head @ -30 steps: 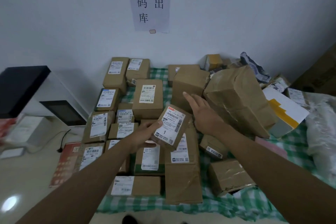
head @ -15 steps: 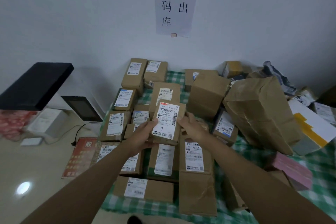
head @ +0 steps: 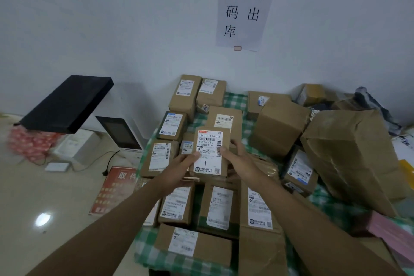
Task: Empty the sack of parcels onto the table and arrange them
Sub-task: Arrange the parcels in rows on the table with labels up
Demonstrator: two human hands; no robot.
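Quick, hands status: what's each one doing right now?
Left hand: grips the left edge of the small labelled box, thumb on its label.
Right hand: holds the same box by its right edge.

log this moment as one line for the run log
stage: arranging | left hand: grips labelled parcel | right hand: holds its right edge | parcel: label up, above rows on checked tablecloth | sack: not identifiable

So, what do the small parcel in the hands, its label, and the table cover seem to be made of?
The small parcel looks like brown corrugated cardboard, matte; part of it may be taped. Its label seems to be white paper with a slight sheen and a printed barcode, probably a thermal sticker. The table cover looks like woven cloth, with a green and white check that wrinkles softly; it could be thin plastic.
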